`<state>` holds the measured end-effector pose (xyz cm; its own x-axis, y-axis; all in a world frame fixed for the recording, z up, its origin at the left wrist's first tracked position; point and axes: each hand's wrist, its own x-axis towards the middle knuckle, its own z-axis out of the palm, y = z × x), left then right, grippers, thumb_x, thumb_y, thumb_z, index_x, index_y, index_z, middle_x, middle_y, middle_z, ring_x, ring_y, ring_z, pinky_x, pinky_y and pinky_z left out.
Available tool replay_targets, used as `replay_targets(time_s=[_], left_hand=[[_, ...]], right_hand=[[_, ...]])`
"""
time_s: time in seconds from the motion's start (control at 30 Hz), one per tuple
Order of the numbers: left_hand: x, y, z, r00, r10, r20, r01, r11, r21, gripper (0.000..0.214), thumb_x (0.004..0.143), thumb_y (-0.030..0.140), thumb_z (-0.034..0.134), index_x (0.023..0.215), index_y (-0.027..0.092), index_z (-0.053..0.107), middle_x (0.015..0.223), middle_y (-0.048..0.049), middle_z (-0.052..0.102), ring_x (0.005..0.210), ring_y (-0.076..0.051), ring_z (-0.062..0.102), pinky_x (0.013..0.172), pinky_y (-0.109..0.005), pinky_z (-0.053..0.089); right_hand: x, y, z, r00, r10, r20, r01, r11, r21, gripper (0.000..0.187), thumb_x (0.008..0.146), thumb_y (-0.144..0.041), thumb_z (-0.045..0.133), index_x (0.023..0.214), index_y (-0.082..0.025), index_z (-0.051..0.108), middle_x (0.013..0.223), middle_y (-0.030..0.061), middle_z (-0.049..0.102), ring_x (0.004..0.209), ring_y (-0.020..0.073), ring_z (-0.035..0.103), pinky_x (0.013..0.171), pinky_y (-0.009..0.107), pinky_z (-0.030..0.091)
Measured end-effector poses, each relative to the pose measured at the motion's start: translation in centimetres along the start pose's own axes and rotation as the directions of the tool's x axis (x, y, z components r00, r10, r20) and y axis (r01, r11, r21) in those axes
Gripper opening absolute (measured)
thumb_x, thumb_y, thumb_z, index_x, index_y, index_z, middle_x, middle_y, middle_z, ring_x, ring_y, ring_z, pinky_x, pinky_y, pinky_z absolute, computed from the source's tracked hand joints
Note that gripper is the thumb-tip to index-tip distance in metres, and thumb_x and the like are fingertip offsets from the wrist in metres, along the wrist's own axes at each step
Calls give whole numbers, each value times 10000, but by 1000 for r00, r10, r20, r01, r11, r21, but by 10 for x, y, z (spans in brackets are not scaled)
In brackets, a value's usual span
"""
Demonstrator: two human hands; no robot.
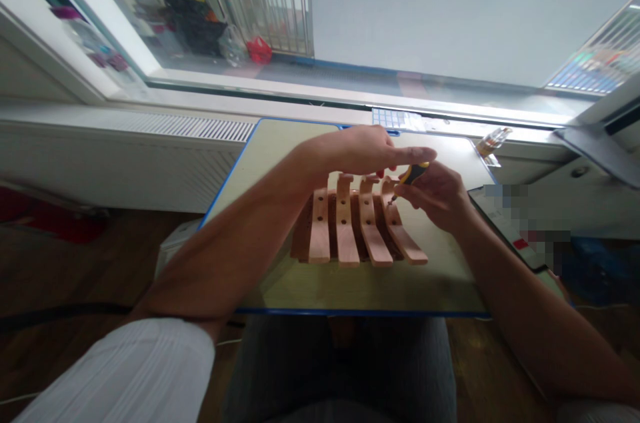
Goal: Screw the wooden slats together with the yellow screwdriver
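The right hand (pixel 437 193) has its fingers curled tight around a small screwdriver (pixel 411 176) with a yellow and black handle. The tip of the tool points down at the wooden rack (pixel 357 226), at the top of the slat farthest to the right. The left hand (pixel 367 150) is held flat above the rack, with its fingers straight and close together. The pointing finger reaches out over the top of the screwdriver handle and looks as if it rests on it, though it is hard to be sure. The rack lies in the middle of a small table (pixel 280 276) with a blue edge. It has four long light wooden slats, side by side, spread a little like a fan, and each one curls up at the far end. Small round holes show in the slats. There is bare table in front of the rack and on its left side. On the right, a dark flat board (pixel 505 226) lies at the table's edge, close to the right wrist. One small bottle (pixel 493 141) lies by the far right corner, under the window.
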<state>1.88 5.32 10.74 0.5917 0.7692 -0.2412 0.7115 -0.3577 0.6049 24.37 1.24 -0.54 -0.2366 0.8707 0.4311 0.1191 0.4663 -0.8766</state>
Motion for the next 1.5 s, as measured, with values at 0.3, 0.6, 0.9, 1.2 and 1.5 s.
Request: replay_targets(time_s=[0.3, 0.6, 0.9, 1.2, 1.5], left_hand=[[-1, 2, -2, 1000, -10, 7, 10, 999, -32, 851, 745, 981, 608, 1099, 248, 855, 988, -103, 786, 964, -271, 711, 784, -316, 512], [0, 1, -1, 1000, -21, 18, 22, 998, -56, 866, 733, 978, 602, 1138, 256, 854, 977, -117, 789, 974, -291, 712, 770, -322, 511], [2, -2, -1, 999, 35, -3, -35, 999, 19, 922, 760, 1019, 502, 1084, 234, 862, 954, -117, 807, 951, -276, 699, 795, -319, 501], [2, 1, 0, 1000, 15, -3, -15, 1000, -2, 865, 783, 977, 547, 1100, 234, 856, 979, -110, 814, 960, -266, 698, 791, -309, 501], [1, -1, -2, 999, 31, 15, -30, 999, -43, 818, 764, 932, 616, 1112, 239, 876, 989, -112, 805, 953, -266, 696, 791, -313, 506]], right_hand=[[0, -3, -7, 994, 109, 32, -112, 986, 126, 299, 818, -376, 978, 1064, -224, 902, 729, 18, 759, 557, 116, 546, 491, 268, 435], [1, -1, -10, 995, 92, 41, -95, 991, 97, 258, 836, -381, 972, 1026, -223, 895, 679, 9, 720, 546, 116, 527, 488, 271, 421], [0, 0, -3, 999, 42, 4, -42, 997, 58, 301, 834, -406, 979, 946, -218, 772, 693, -16, 673, 534, 111, 532, 470, 270, 427], [0, 0, 1, 999, 38, -7, -38, 998, 54, 343, 822, -424, 990, 943, -229, 734, 680, -35, 630, 533, 108, 504, 458, 262, 396], [3, -1, -13, 992, 118, 44, -123, 982, 140, 279, 815, -441, 976, 977, -227, 899, 836, 59, 804, 580, 139, 560, 477, 296, 454]])
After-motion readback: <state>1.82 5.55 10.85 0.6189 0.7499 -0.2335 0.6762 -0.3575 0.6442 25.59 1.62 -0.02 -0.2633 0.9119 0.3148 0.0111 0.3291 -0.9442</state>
